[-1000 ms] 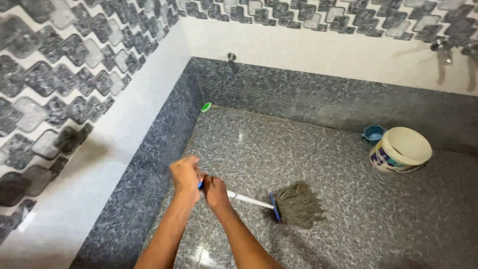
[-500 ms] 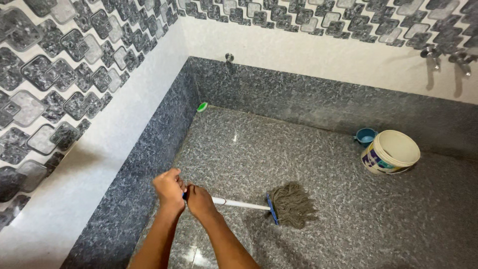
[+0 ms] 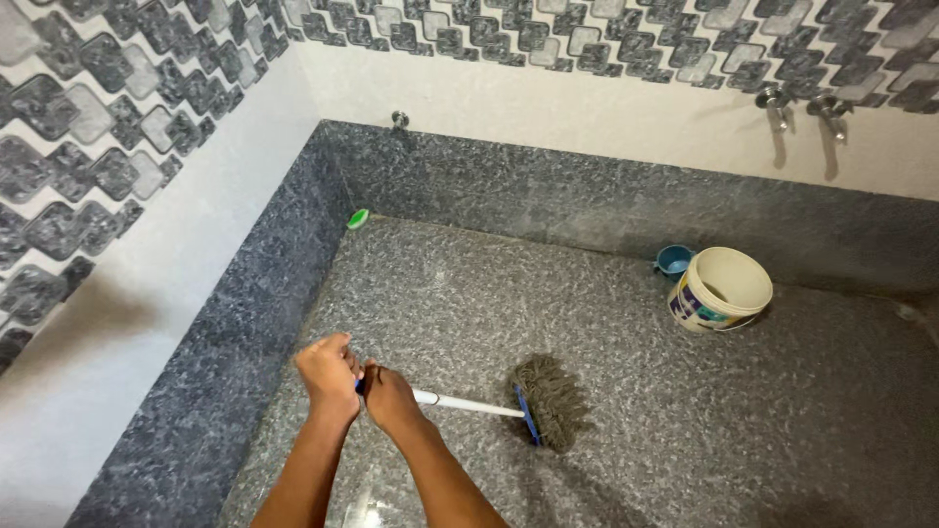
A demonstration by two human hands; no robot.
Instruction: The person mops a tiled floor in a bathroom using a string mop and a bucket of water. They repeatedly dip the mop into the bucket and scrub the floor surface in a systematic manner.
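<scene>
Both my hands grip the near end of a mop handle point(image 3: 465, 403), a white shaft with a blue grip. My left hand point(image 3: 328, 374) is closed around the very end, and my right hand point(image 3: 388, 396) is closed just ahead of it, touching the left. The handle runs to the right to a blue clamp and a grey string mop head point(image 3: 554, 401), which lies flat on the speckled grey floor point(image 3: 782, 411).
A cream bucket point(image 3: 722, 287) stands at the back right with a small blue mug point(image 3: 674, 259) behind it. A green object point(image 3: 358, 218) lies in the far left corner. Dark granite skirting point(image 3: 235, 332) and patterned tiled walls bound the floor; two taps point(image 3: 804, 104) project from the back wall.
The mop head has drawn slightly left and nearer along the floor with my hands. The view has swung right, so the bucket and taps sit further left in frame.
</scene>
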